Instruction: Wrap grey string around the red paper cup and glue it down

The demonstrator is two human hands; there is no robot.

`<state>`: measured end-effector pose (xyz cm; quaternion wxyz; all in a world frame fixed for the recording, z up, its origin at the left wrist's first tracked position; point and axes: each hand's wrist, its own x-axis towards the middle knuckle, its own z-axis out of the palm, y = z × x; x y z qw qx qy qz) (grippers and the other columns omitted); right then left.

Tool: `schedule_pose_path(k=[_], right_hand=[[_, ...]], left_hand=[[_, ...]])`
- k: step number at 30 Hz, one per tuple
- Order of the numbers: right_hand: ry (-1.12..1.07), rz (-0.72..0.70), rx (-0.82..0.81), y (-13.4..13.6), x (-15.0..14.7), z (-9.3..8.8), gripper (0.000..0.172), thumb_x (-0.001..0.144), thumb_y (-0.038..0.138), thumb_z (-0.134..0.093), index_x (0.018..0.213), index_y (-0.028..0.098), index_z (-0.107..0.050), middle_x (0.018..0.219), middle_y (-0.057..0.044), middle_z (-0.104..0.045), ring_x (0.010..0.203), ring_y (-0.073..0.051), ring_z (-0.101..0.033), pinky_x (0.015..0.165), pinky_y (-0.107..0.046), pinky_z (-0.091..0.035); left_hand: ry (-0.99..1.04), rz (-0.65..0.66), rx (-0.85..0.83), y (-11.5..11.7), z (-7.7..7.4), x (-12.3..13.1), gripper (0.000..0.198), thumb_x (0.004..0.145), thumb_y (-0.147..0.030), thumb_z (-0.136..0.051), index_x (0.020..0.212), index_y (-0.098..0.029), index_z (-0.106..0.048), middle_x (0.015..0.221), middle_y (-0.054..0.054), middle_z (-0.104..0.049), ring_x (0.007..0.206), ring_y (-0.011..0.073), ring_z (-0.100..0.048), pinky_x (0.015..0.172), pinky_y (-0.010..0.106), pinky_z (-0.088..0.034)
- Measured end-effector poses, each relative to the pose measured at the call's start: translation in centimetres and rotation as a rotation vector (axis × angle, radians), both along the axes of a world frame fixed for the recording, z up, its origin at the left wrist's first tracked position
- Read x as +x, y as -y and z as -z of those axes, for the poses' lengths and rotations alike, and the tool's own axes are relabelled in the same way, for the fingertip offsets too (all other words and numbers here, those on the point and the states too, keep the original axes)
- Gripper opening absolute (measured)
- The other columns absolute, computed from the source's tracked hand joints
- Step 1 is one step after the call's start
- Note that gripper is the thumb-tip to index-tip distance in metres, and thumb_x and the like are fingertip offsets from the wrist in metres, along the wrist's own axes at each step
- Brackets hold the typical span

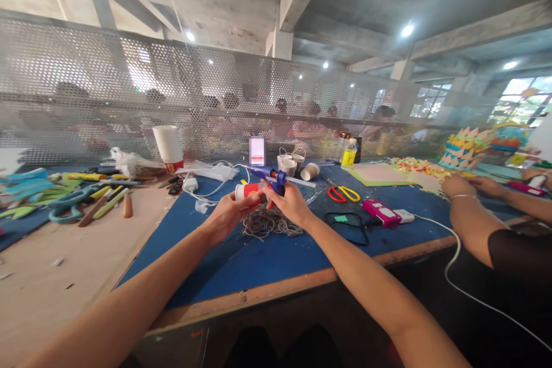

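Observation:
My left hand (225, 216) is closed around a red and white paper cup (247, 191), which lies on its side in my grip. In my right hand (294, 204) is a blue hot glue gun (274, 179), its nozzle pointing left above the cup. A clear glue stick (303, 181) juts out of the gun's back end. Beneath both hands lies a tangled heap of grey-brown cord (271, 223) on the blue mat (207, 276). Whether the nozzle touches the cup I cannot tell.
Behind my hands stand cord-wrapped cups (288, 164), one tipped over (310, 171). Rightward lie scissors (343, 193), a magenta power bank (382, 213) and a yellow bottle (349, 153). Stacked paper cups (168, 146) and tools (107, 201) are leftward. A co-worker's arms (470, 215) reach in at right.

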<state>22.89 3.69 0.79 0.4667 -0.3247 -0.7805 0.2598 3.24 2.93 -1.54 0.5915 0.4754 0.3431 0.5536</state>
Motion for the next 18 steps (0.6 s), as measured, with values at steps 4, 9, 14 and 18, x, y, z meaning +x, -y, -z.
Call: schedule_pose_path(k=[4, 9, 14, 18], right_hand=[[-0.015, -0.017, -0.011, 0.1, -0.1, 0.0, 0.035, 0.098, 0.043, -0.055, 0.114, 0.017, -0.072, 0.066, -0.001, -0.071, 0.064, -0.015, -0.07, 0.076, -0.028, -0.055], [-0.092, -0.034, -0.045, -0.3, 0.0, 0.1, 0.04, 0.096, 0.047, -0.058, 0.119, 0.016, -0.068, 0.076, -0.002, -0.073, 0.059, -0.012, -0.065, 0.069, -0.026, -0.055], [-0.114, 0.017, -0.067, -0.8, 0.5, -0.1, 0.038, 0.091, 0.053, -0.062, 0.101, 0.017, -0.068, 0.068, 0.001, -0.063, 0.05, -0.009, -0.056, 0.056, -0.023, -0.049], [-0.023, 0.017, -0.06, -0.6, 0.9, -0.2, 0.034, 0.092, 0.052, -0.061, 0.092, 0.018, -0.066, 0.062, 0.003, -0.059, 0.048, -0.01, -0.055, 0.055, -0.024, -0.048]], left_hand=[[0.0, -0.036, -0.001, -0.2, 0.3, 0.0, 0.029, 0.067, -0.015, -0.089, 0.093, -0.012, -0.077, 0.094, 0.01, -0.079, 0.08, 0.0163, -0.072, 0.081, 0.026, -0.057], [0.016, -0.101, -0.019, -0.1, 0.2, -0.2, 0.033, 0.061, -0.017, -0.092, 0.089, -0.012, -0.075, 0.086, 0.008, -0.078, 0.076, 0.0157, -0.071, 0.074, 0.025, -0.057], [0.048, -0.141, -0.016, -0.2, 0.0, -0.3, 0.035, 0.059, -0.016, -0.093, 0.089, -0.013, -0.074, 0.083, 0.005, -0.076, 0.073, 0.0141, -0.07, 0.074, 0.025, -0.058], [0.071, -0.175, 0.006, -0.4, -0.1, -0.7, 0.037, 0.059, -0.016, -0.092, 0.091, -0.012, -0.074, 0.085, 0.006, -0.076, 0.076, 0.015, -0.07, 0.073, 0.025, -0.057]])
